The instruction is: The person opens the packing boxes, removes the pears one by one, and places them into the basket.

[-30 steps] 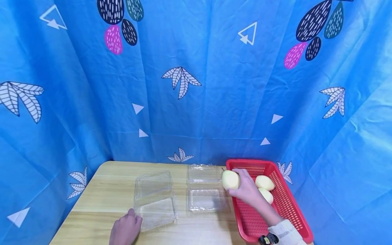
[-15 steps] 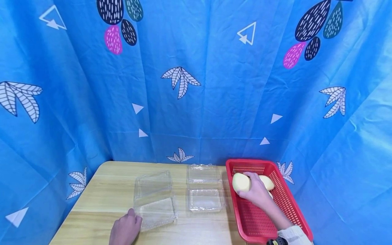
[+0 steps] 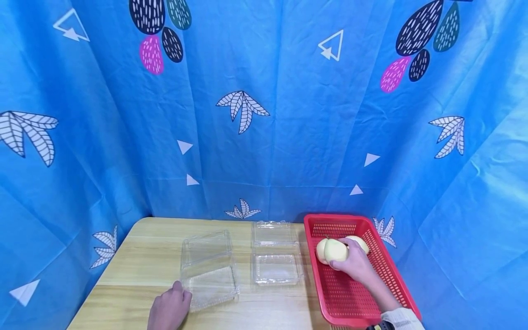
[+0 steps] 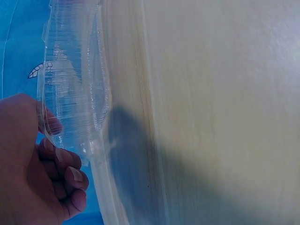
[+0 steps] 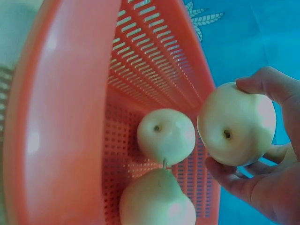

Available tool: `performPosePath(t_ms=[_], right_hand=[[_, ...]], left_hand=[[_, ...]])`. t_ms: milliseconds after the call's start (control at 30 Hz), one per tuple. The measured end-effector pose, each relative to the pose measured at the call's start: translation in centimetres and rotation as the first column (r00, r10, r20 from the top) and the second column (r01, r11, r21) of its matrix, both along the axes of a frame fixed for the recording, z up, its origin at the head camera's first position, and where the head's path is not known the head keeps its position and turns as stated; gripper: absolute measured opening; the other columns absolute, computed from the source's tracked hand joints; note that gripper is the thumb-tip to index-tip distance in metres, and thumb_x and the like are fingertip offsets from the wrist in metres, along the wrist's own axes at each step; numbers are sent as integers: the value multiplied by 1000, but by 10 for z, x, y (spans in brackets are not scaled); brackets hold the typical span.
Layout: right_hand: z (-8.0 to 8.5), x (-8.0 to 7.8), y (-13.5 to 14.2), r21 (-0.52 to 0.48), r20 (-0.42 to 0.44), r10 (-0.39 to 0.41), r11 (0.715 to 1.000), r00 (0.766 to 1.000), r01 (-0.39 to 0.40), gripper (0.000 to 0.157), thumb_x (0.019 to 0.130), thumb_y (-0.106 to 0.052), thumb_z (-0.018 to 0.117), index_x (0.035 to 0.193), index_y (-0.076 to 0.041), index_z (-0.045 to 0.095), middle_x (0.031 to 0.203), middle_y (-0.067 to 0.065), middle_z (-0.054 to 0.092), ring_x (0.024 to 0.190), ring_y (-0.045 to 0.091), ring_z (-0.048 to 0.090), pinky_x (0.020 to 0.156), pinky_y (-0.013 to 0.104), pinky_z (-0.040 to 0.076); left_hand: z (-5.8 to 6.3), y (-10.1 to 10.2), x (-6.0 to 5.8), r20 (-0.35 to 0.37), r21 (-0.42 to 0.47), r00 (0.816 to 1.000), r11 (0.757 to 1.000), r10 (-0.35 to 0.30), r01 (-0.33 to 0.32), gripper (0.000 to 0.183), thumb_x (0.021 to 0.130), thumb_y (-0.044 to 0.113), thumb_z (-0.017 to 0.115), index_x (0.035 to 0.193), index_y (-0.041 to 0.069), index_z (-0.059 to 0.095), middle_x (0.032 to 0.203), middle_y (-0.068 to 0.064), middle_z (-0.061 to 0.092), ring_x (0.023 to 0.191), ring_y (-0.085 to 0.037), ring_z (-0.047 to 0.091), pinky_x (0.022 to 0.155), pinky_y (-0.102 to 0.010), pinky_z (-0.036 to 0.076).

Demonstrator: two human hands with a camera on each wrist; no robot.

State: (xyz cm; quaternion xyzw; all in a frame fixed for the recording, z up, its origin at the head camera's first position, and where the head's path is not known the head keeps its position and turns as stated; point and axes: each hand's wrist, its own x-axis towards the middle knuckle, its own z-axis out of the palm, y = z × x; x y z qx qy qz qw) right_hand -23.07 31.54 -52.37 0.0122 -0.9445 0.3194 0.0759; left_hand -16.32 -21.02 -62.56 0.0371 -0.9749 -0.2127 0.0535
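My right hand [image 3: 355, 261] grips a pale yellow pear [image 5: 236, 126] between thumb and fingers, inside the red basket [image 3: 348, 300]. Its blossom end faces the camera in the right wrist view. Beside it sits another pear [image 3: 321, 251] near the basket's left wall, and one more pear [image 3: 358, 242] shows behind the hand. In the right wrist view a pear [image 5: 152, 199] has its stem pointing up. At the table's front left, my left hand [image 3: 169, 306] pinches the corner of an opened clear plastic clamshell box [image 4: 75, 89], its thumb seen through the plastic.
A second opened clear clamshell box [image 3: 275, 269] lies flat on the wooden table [image 3: 152, 256], between the first box and the basket. A blue patterned curtain [image 3: 239, 160] surrounds the table at the back and both sides.
My right hand has moved right, from over the basket's left rim down into the basket. A pear now shows by the left wall beside the one in hand. The left hand has stayed put.
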Motion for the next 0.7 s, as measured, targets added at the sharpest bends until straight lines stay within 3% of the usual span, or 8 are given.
performPosePath(t_ms=[333,500,700], right_hand=[[-11,-1,15,3,0,-19,1000,1000,19,79,63,-22,90,128,11,58,116,27,69,102,35,65,84,43,54],[-15,-1,21,4,54,-26,1000,998,26,82,65,-21,90,130,14,55,119,30,67,101,35,63,84,44,54],[-20,-3,25,49,112,-46,998,993,41,85,66,-22,89,132,16,52,121,33,65,101,37,63,84,49,55]], left_hand=[[-1,0,1,-30,-8,999,1000,-11,11,27,97,13,49,71,12,40,57,4,36,47,-13,34,44,-27,26],[0,0,2,-57,-10,998,1000,-15,14,28,96,12,49,70,13,39,56,5,34,46,-11,31,43,-24,25],[0,0,3,-38,-3,999,1000,-18,18,28,97,11,49,71,12,39,57,5,35,47,-11,32,43,-24,25]])
